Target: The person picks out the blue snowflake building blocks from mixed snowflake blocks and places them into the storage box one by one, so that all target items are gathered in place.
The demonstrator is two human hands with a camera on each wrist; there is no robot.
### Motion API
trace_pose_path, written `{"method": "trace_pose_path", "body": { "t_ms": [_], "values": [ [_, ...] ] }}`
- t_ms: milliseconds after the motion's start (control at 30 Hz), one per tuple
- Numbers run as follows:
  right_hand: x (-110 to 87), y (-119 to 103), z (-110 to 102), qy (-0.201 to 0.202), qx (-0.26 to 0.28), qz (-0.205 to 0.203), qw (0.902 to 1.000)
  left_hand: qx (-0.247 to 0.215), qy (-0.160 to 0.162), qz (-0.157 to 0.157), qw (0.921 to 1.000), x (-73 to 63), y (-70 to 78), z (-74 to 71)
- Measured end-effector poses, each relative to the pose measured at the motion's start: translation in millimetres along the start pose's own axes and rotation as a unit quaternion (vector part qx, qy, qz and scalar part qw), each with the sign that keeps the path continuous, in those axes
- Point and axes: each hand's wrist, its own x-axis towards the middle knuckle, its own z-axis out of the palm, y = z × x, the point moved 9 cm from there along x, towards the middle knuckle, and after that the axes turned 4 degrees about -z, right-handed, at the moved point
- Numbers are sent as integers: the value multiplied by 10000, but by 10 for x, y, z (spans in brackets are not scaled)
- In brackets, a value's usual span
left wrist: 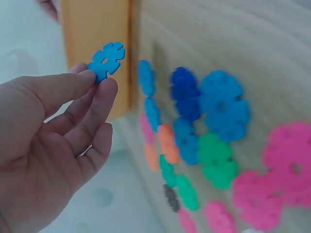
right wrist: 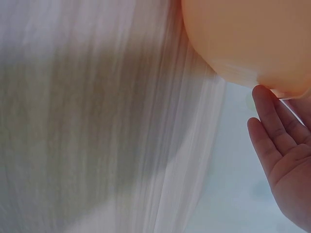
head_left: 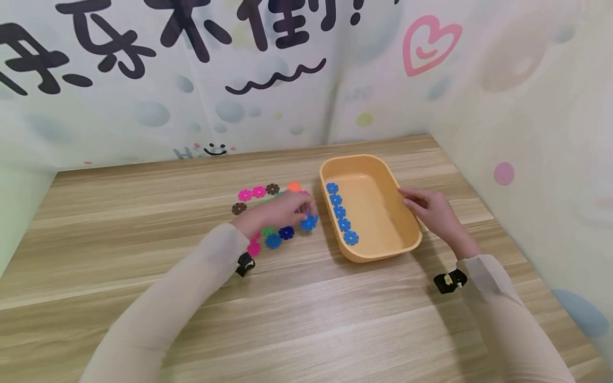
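Note:
My left hand (head_left: 287,208) pinches a blue snowflake disc (left wrist: 106,61) between thumb and fingertips, above the table just left of an orange-yellow plastic bin (head_left: 378,213). Along the bin's left inner side, several blue snowflake discs (head_left: 339,211) lie in a row. On the bin's right rim, my right hand (head_left: 437,213) grips the edge with thumb and fingers; in the right wrist view its fingers (right wrist: 274,126) meet the outer wall and the thumb is mostly hidden. Beneath and around the left hand lie loose discs, including pink (head_left: 245,195), green (left wrist: 217,160) and dark blue (head_left: 286,233) ones.
The wood-grain table (head_left: 306,319) meets a printed wall sheet (head_left: 287,117) at the back and another white sheet (head_left: 551,133) on the right. A brown disc (head_left: 239,208) marks the left side of the loose group. Black straps with cameras sit on both wrists.

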Motion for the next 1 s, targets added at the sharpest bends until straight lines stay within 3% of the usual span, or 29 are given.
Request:
{"method": "trace_pose_path", "body": {
  "t_ms": [233,433,700,1000],
  "values": [
    [-5,9,-3,31,-14,17,10000,17,24,-59,10000,44,197,-186],
    [-3,29,0,49,-7,43,10000,58,-67,7,10000,148,328,-247],
    [6,17,0,45,23,-30,10000,132,-180,234,9995,337,456,-205],
    [6,5,-3,22,30,-54,10000,128,-397,219,9989,593,499,-83]
  ]
}}
